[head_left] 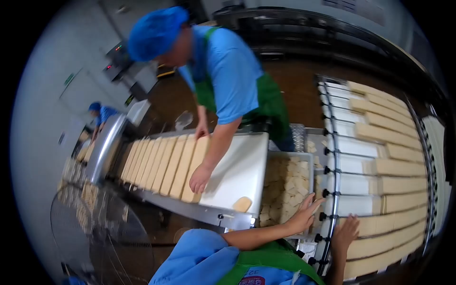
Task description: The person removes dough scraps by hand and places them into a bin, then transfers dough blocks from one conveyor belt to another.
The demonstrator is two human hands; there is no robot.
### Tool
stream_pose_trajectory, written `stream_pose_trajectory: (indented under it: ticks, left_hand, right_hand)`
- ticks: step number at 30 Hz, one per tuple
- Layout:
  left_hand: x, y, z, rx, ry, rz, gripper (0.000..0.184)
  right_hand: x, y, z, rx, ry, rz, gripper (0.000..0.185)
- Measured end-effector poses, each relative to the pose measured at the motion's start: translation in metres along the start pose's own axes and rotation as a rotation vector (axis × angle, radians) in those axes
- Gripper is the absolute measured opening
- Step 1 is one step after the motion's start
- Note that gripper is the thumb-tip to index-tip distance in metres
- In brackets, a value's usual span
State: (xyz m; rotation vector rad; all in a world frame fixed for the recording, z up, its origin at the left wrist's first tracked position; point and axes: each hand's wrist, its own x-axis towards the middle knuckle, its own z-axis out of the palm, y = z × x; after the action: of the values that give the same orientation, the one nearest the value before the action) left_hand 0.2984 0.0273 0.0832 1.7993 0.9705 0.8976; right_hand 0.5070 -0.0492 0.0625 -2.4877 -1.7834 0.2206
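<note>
My left hand is over the right side of a crate of small pale pieces. Its fingers and thumb are stretched apart toward the conveyor on the right, and I make out nothing held in them. With fingers spread, my right hand lies at the near end of a long pale flat slab on that slatted conveyor. More slabs lie side by side on it, their near ends uneven.
Across from me a co-worker in a blue hairnet and green apron has both hands on slabs lined along a white belt. One rounded piece lies at that belt's end. A large fan stands at left; another person works farther back.
</note>
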Motion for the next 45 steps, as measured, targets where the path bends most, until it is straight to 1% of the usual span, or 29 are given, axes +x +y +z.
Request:
stream_pose_trajectory:
  ticks: [2, 3, 4, 5, 7, 9, 10, 11, 13, 15, 16, 17, 18, 19, 20, 22, 23, 25, 28, 29, 31, 33, 35, 37, 39, 40, 43, 44, 45]
  left_hand:
    - [-0.010, -0.021, -0.020, 0.039, 0.065, 0.009, 0.060]
    - [-0.015, -0.022, -0.034, 0.072, 0.075, 0.040, 0.059]
    - [-0.024, -0.022, -0.047, 0.135, 0.143, 0.061, 0.050]
    - [-0.033, -0.029, -0.059, 0.137, 0.171, 0.050, 0.050]
    - [-0.057, -0.046, -0.077, 0.019, 0.214, -0.075, 0.042]
    - [-0.077, -0.048, -0.098, 0.001, 0.297, -0.236, 0.034]
    - [-0.086, -0.050, -0.110, -0.012, 0.359, -0.226, 0.032]
    - [-0.096, -0.053, -0.122, -0.024, 0.420, -0.218, 0.029]
    - [-0.112, -0.064, -0.145, 0.004, 0.541, -0.308, 0.026]
    - [-0.132, -0.082, -0.174, 0.126, 0.685, -0.318, 0.023]
    - [-0.142, -0.092, -0.190, 0.083, 0.766, -0.374, 0.021]
    - [-0.151, -0.102, -0.208, 0.146, 0.877, -0.331, 0.021]
    - [-0.163, -0.106, -0.228, 0.157, 0.939, -0.451, 0.023]
    - [-0.179, -0.124, -0.249, 0.412, 0.973, -0.410, 0.030]
    - [-0.196, -0.140, -0.269, 0.695, 1.000, -0.412, 0.042]
    - [-0.227, -0.172, -0.299, 0.772, 1.059, -0.738, 0.067]
    - [-0.239, -0.181, -0.314, 0.763, 1.050, -0.731, 0.067]
    - [-0.255, -0.194, -0.335, 0.582, 1.055, -1.006, 0.083]
    - [-0.252, -0.196, -0.352, 0.490, 0.963, -1.056, 0.089]
    - [-0.250, -0.193, -0.356, 0.485, 0.953, -1.056, 0.089]
    - [-0.241, -0.186, -0.359, 0.367, 0.945, -0.955, 0.090]
    - [-0.230, -0.183, -0.363, 0.360, 0.910, -0.987, 0.090]
    - [-0.230, -0.195, -0.362, 0.417, 0.897, -0.896, 0.089]
    - [-0.226, -0.188, -0.366, 0.463, 0.838, -0.903, 0.088]
    - [-0.225, -0.186, -0.371, 0.451, 0.650, -1.005, 0.096]
    - [-0.232, -0.199, -0.363, 0.693, 0.594, -0.948, 0.097]
    - [-0.229, -0.199, -0.368, 0.568, 0.566, -0.919, 0.101]
    - [-0.224, -0.194, -0.370, 0.508, 0.525, -1.004, 0.102]
    - [-0.222, -0.194, -0.370, 0.499, 0.505, -0.996, 0.102]
  right_hand:
    - [0.001, -0.005, -0.011, -0.009, 0.077, 0.122, 0.075]
    - [0.001, -0.008, -0.012, -0.018, 0.069, 0.085, 0.075]
    - [0.003, -0.010, -0.012, 0.007, 0.115, 0.073, 0.076]
    - [0.008, -0.015, -0.013, 0.035, 0.163, 0.067, 0.077]
    - [0.015, -0.026, -0.008, 0.030, 0.170, 0.026, 0.076]
    - [0.024, -0.031, 0.010, 0.105, 0.288, -0.206, 0.073]
    - [0.027, -0.041, 0.017, 0.123, 0.320, -0.258, 0.072]
    - [0.025, -0.058, 0.012, 0.116, 0.313, -0.272, 0.072]
    - [0.021, -0.101, -0.001, 0.203, 0.187, -0.320, 0.071]
    - [0.021, -0.130, -0.003, 0.223, 0.173, -0.394, 0.070]
    - [0.022, -0.143, 0.003, 0.248, 0.164, -0.459, 0.069]
    - [0.024, -0.157, 0.007, 0.276, 0.158, -0.522, 0.069]
    - [0.024, -0.173, 0.007, 0.283, 0.143, -0.560, 0.068]
    - [0.026, -0.189, 0.008, 0.280, 0.150, -0.556, 0.068]
    - [0.026, -0.204, 0.009, 0.302, 0.139, -0.618, 0.067]
    - [0.026, -0.242, 0.004, 0.374, 0.118, -0.694, 0.061]
    - [0.026, -0.264, -0.001, 0.366, 0.124, -0.683, 0.061]
    - [0.026, -0.304, -0.008, 0.485, 0.027, -0.793, 0.054]
    - [0.036, -0.364, 0.013, 0.485, 0.039, -0.842, 0.047]
    - [0.041, -0.382, 0.025, 0.475, 0.049, -0.859, 0.046]
    - [0.051, -0.422, 0.050, 0.495, 0.019, -0.876, 0.047]
    - [0.058, -0.467, 0.070, 0.477, -0.036, -0.855, 0.048]
    - [0.067, -0.514, 0.093, 0.392, -0.095, -0.822, 0.053]
    - [0.076, -0.563, 0.119, 0.267, -0.135, -0.756, 0.060]
    - [0.086, -0.610, 0.130, 0.210, -0.199, -0.704, 0.066]
    - [0.089, -0.630, 0.130, 0.201, -0.202, -0.690, 0.066]
    - [0.104, -0.679, 0.122, 0.218, -0.291, -0.685, 0.064]
    - [0.111, -0.691, 0.125, 0.206, -0.289, -0.667, 0.064]
    - [0.117, -0.703, 0.130, 0.214, -0.258, -0.665, 0.064]
